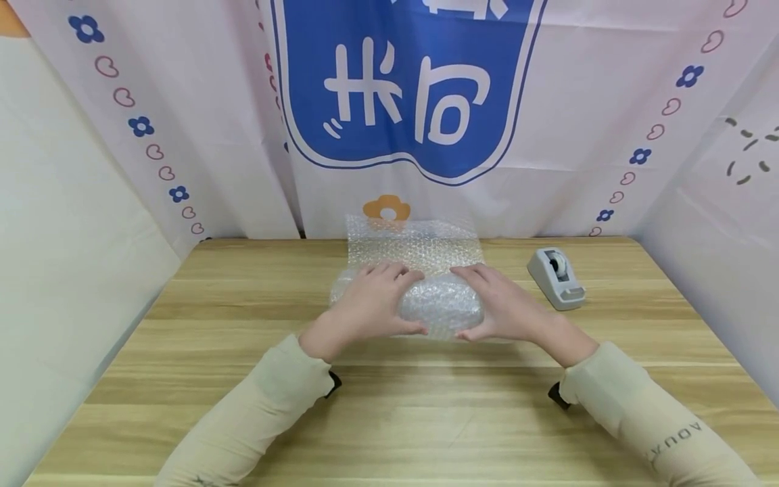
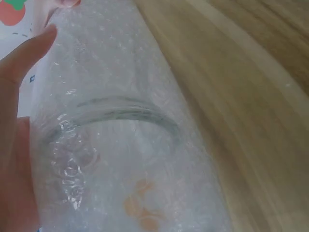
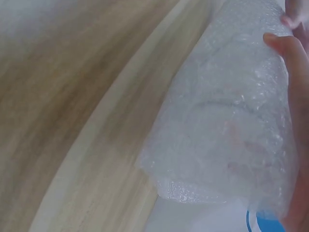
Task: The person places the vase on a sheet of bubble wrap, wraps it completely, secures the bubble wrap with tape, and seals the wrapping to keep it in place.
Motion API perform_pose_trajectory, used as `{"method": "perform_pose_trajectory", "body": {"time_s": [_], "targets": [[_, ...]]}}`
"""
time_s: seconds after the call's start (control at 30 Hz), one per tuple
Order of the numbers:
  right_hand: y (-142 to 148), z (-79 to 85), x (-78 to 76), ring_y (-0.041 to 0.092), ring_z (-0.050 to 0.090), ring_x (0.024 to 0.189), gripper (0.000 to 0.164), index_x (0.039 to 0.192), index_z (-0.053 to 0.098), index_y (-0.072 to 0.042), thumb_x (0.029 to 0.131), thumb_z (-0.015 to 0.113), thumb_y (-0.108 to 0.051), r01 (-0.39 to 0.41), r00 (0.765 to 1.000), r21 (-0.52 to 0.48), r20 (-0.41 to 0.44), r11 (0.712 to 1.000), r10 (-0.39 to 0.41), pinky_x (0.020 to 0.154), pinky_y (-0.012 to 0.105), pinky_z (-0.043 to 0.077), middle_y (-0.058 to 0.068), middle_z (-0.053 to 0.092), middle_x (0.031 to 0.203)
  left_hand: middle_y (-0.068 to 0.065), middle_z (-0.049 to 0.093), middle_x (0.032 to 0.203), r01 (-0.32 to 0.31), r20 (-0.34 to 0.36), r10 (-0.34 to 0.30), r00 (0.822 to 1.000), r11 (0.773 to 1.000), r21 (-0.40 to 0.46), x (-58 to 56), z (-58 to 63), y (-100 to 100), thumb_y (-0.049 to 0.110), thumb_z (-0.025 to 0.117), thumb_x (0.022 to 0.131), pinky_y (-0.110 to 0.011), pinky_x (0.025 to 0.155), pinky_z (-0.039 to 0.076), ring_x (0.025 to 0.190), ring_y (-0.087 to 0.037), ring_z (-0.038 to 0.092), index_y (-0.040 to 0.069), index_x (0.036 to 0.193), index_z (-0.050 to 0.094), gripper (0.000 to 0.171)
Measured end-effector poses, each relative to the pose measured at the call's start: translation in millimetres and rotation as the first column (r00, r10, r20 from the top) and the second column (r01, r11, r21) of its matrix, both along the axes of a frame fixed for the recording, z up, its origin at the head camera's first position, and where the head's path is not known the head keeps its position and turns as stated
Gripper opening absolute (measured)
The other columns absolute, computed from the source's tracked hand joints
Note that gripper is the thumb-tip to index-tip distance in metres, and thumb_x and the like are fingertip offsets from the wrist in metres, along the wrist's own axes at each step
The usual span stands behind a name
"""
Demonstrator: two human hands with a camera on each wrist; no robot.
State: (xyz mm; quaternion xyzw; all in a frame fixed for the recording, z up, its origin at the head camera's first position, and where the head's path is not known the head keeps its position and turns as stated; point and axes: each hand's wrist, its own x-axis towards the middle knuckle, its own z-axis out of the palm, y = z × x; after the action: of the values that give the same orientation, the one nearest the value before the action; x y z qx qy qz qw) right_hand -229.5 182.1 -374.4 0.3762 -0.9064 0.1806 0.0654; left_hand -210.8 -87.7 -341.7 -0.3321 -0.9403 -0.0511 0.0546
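On the table, a roll of clear bubble wrap (image 1: 442, 306) lies crosswise, wound around something pale inside. Through the layers in the left wrist view show a dark green curved band and orange marks (image 2: 145, 205); the wrapped thing's kind stays hidden. Beyond the roll, a flat loose sheet of bubble wrap (image 1: 414, 247) stretches to the table's back edge. My left hand (image 1: 372, 303) grips the left part of the roll, fingers over the top and thumb on the near side. Likewise, my right hand (image 1: 504, 306) holds its right part, with the thumb (image 3: 280, 43) against the plastic.
A grey tape dispenser (image 1: 556, 279) stands on the wooden table (image 1: 426, 426), right of the right hand. Printed cloth (image 1: 548, 122) hangs behind the table's back edge, and pale walls (image 1: 61, 203) flank both sides.
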Motion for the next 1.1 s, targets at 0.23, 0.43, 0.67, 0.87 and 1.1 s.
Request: {"method": "perform_pose_trajectory", "body": {"time_s": [0.23,0.43,0.67,0.87,1.1], "targets": [[0.5,1.9,2.0,0.035,0.056,0.121,0.108,0.150,0.045,-0.001,0.065,0.091,-0.050,0.009,0.999,-0.009,0.041,1.000,-0.008,0.100,0.053,0.050,0.018,0.056,0.136,-0.008,0.057,0.140,0.008,0.078,-0.005,0.997,0.999,-0.042,-0.4,2.3,-1.2,0.055,0.092,0.069,-0.054,0.114,0.036,0.133,-0.031,0.051,0.018,0.152,0.047,0.102],[-0.3,5.1,3.7,0.034,0.057,0.121,0.107,0.151,0.046,-0.003,0.067,0.090,-0.052,0.007,0.997,0.002,0.073,1.000,-0.007,0.099,0.054,0.051,0.017,0.056,0.137,-0.007,0.058,0.139,0.006,0.088,-0.001,0.996,0.999,-0.050,-0.5,3.4,-1.4,0.050,0.089,0.076,-0.054,0.105,0.045,0.128,-0.029,0.055,0.018,0.150,0.049,0.091],[-1.5,9.7,2.5,0.034,0.058,0.120,0.107,0.152,0.045,-0.005,0.068,0.089,-0.054,0.015,0.993,0.026,0.117,1.000,-0.018,0.098,0.056,0.051,0.016,0.056,0.139,-0.010,0.058,0.144,0.010,0.125,-0.007,0.992,1.000,-0.026,-3.2,3.8,-4.1,0.048,0.088,0.077,-0.057,0.108,0.042,0.132,-0.032,0.053,0.017,0.150,0.050,0.088],[-3.1,12.0,2.0,0.039,0.055,0.127,0.107,0.152,0.044,-0.004,0.069,0.088,-0.054,0.013,0.986,0.051,0.165,0.999,-0.022,0.102,0.060,0.048,0.020,0.052,0.145,-0.009,0.059,0.143,0.028,0.165,-0.029,0.986,1.000,0.006,-7.1,-0.6,-7.1,0.047,0.090,0.075,-0.052,0.106,0.047,0.126,-0.030,0.058,0.015,0.149,0.051,0.089],[-3.1,14.5,3.9,0.044,0.052,0.130,0.108,0.153,0.043,-0.004,0.070,0.088,-0.056,0.024,0.979,0.067,0.198,0.997,-0.037,0.103,0.063,0.045,0.023,0.049,0.149,-0.008,0.060,0.141,0.056,0.191,-0.060,0.980,0.998,0.028,-8.9,-1.0,-8.6,0.046,0.090,0.075,-0.050,0.103,0.049,0.122,-0.028,0.061,0.015,0.148,0.052,0.088]]}}
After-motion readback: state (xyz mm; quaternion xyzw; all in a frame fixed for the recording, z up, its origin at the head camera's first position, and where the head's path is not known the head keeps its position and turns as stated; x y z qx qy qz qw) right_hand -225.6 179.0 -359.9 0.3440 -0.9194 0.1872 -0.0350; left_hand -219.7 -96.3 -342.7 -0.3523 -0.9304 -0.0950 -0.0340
